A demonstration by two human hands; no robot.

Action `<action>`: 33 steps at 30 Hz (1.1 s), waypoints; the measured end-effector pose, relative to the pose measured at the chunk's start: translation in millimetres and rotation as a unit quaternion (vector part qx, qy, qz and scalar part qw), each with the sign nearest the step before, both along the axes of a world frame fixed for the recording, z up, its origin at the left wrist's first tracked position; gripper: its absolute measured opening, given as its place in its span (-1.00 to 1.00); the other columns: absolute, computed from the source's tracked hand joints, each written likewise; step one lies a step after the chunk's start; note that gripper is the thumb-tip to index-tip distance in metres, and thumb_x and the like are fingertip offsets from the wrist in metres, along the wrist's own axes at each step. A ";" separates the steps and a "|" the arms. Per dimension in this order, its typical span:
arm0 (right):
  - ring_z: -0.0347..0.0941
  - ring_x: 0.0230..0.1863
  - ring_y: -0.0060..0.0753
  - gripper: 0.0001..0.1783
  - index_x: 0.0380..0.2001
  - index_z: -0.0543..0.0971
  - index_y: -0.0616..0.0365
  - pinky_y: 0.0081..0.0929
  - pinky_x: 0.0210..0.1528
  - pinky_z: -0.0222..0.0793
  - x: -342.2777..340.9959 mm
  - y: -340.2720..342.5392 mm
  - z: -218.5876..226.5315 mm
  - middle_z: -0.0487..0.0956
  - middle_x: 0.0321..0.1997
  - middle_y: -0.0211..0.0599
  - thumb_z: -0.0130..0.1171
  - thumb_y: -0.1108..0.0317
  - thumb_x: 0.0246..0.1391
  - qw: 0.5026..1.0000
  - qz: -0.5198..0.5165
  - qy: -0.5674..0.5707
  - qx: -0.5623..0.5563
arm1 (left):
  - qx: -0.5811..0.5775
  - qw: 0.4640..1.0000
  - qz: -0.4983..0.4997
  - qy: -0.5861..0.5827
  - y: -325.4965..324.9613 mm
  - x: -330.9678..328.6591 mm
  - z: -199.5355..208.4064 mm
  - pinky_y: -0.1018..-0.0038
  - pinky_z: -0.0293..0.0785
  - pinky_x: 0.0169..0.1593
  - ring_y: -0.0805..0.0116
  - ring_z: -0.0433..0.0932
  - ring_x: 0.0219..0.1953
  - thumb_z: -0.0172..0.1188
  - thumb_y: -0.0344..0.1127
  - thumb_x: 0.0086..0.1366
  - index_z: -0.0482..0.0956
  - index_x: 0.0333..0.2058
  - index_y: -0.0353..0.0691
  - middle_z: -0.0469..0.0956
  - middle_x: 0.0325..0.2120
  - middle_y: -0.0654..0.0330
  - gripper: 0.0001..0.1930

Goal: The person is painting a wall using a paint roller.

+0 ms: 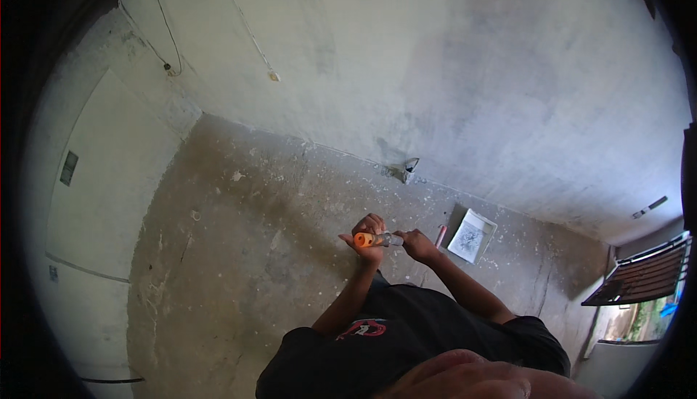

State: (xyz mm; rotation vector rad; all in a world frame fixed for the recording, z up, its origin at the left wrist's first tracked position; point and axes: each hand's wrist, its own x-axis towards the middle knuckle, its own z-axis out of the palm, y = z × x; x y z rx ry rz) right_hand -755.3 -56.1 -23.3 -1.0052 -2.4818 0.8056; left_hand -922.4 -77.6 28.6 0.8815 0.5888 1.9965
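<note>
An orange-ended cylinder [363, 240] with a greyish, clear-looking shaft lies between my hands, in front of my black shirt. Its exact kind is not clear at this size. My left hand [372, 252] is wrapped round the orange end, its thumb sticking out to the left. At the other end, my right hand [419, 246] has its fingers closed on the greyish part. Just right of that hand, a slim red-and-white stick-like thing [441, 235] is by a white, paint-smeared tray [485, 219] on the floor.
A small pail-like container [410, 172] stands against the far wall [479, 72]. Pale splashes speckle the concrete floor [239, 254]. Cables hang on the wall, one ending at a small socket [273, 76]. A slatted window grille [639, 275] is at the right.
</note>
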 end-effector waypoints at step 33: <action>0.48 -0.22 0.04 -0.51 -0.01 0.44 0.12 -0.13 -0.01 0.32 -206.3 164.9 15.1 0.57 -0.31 -0.01 -0.06 0.55 -0.12 0.999 0.015 -0.033 -0.008 | 0.010 0.996 -0.029 -0.078 146.3 -198.7 3.2 0.51 0.24 -0.39 0.40 0.28 -0.46 -0.68 0.55 0.16 0.30 -0.65 -0.21 0.31 -0.56 0.18 -0.11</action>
